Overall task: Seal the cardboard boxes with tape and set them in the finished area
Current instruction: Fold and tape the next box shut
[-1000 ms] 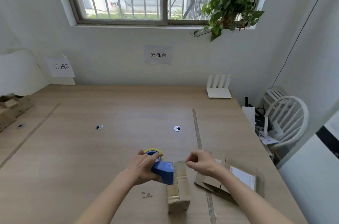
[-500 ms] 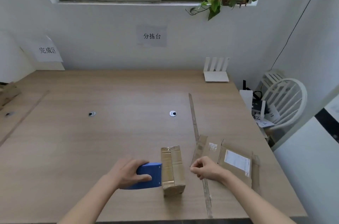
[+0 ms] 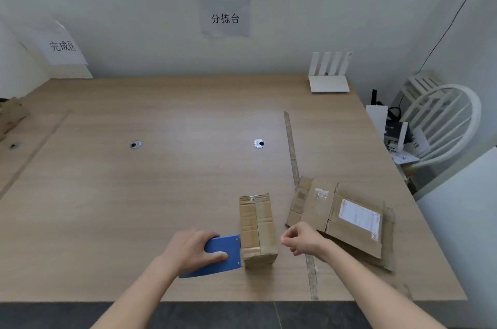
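Cardboard box [image 3: 258,229] beside (touching) gripped dispenser [image 3: 220,256]

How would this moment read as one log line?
left hand: grips blue tape dispenser beside small brown cardboard box | right hand: loosely curled, off box | box: on wooden table

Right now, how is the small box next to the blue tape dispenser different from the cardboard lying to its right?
The small box is folded up into a closed block standing on the table; the flat cardboard is unfolded, lying open. The flat cardboard carries a white shipping label; no such label shows on the small box. The small box sits between both hands, with the blue tape dispenser against its left side; the flat cardboard lies beside and partly behind the right hand. Both are brown corrugated cardboard.
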A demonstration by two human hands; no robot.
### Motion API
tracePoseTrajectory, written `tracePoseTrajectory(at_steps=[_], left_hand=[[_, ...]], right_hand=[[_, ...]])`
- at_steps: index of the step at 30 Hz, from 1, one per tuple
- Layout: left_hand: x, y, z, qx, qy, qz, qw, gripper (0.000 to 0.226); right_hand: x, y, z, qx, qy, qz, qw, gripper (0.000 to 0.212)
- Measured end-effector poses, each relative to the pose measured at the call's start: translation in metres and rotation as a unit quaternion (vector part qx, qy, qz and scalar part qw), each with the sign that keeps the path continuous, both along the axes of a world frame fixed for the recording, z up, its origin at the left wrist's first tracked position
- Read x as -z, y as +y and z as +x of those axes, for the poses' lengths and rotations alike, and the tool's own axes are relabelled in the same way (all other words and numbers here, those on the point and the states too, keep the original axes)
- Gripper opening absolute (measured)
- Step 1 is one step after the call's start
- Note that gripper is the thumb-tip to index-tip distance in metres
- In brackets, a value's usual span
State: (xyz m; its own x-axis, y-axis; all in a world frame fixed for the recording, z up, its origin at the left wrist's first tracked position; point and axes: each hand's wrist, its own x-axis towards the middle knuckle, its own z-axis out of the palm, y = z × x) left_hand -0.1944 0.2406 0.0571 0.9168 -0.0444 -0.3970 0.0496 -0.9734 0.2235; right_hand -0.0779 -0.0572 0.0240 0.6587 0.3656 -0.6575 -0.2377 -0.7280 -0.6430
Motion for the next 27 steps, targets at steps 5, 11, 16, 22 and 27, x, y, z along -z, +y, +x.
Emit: tracePoseTrajectory(at_steps=[5, 11, 16, 22, 27], left_hand=[[0.014, -0.003, 0.004, -0.004, 0.006, 0.009, 1.000, 0.057], [0.029, -0.008, 0.010, -0.008, 0.016, 0.017, 1.000, 0.058], [0.034, -0.013, 0.015, -0.014, 0.025, 0.001, 1.000, 0.058], [0.030, -0.017, 0.016, -0.028, 0.025, -0.020, 0.999, 0.055], [0.032, -0.017, 0.010, -0.053, 0.020, -0.030, 0.998, 0.055]], right_hand=[[0.016, 0.000, -0.002, -0.001, -0.001, -0.012, 1.000, 0.016], [0.039, 0.006, -0.009, 0.039, -0.010, -0.012, 0.999, 0.014], [0.057, 0.011, -0.019, 0.091, -0.013, -0.019, 0.996, 0.029], [0.050, 0.026, -0.028, 0.134, -0.107, 0.003, 0.985, 0.062], [0.045, 0.062, -0.035, 0.032, -0.072, 0.037, 0.996, 0.125]])
